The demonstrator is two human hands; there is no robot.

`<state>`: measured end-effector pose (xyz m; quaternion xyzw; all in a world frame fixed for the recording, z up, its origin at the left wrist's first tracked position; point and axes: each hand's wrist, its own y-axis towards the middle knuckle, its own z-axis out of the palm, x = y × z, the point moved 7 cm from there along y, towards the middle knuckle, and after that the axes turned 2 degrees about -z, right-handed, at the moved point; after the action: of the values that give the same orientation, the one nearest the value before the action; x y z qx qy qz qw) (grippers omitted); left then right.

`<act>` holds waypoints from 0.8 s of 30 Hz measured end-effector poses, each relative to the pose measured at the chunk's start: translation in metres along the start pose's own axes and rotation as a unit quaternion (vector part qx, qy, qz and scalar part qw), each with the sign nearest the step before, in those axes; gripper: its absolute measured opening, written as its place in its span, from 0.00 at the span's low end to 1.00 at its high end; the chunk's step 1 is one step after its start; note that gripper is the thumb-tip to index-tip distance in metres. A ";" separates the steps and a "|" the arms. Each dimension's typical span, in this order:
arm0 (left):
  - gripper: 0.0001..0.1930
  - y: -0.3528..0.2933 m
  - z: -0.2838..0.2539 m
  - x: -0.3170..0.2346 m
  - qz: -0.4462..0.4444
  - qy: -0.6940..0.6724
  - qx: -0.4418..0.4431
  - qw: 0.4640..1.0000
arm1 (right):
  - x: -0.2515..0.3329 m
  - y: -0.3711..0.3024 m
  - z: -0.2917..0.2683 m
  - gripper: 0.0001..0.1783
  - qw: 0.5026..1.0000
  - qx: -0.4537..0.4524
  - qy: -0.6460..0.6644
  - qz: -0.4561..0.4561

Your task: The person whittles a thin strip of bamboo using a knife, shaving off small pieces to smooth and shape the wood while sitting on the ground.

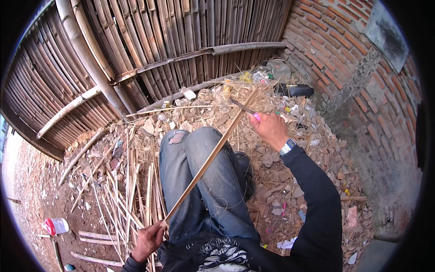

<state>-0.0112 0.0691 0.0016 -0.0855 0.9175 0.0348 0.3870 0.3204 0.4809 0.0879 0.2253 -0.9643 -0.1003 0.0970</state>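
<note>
A long bamboo strip (pixel 206 166) slants across my thighs, from low on the left up to the right. My left hand (pixel 148 241) is closed on its lower end, beside my left hip. Out past my knees, my right hand (pixel 270 130) grips a knife (pixel 239 105); a bit of pink shows at its handle. The dark blade crosses the strip near its far end and seems to touch it. Most of the knife's handle is hidden in my fingers. To the left of my legs lies a loose pile of cut bamboo strips (pixel 131 192).
A bamboo slat wall (pixel 176 34) stands ahead, a brick wall (pixel 349 50) to the right. Rubble and litter (pixel 272 161) cover the ground. A clear tub with red trim (pixel 55 225) lies far left. A black object (pixel 294 89) rests near the wall corner.
</note>
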 end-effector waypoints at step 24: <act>0.22 -0.032 0.009 0.019 0.080 0.125 -0.060 0.987 | -0.040 0.002 -0.028 0.32 0.999 -0.038 0.010 -0.010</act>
<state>-0.0117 0.0363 -0.0178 -0.0380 0.9589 0.1096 0.2591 0.3614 0.4969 0.1100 0.2318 -0.9564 -0.1355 0.1145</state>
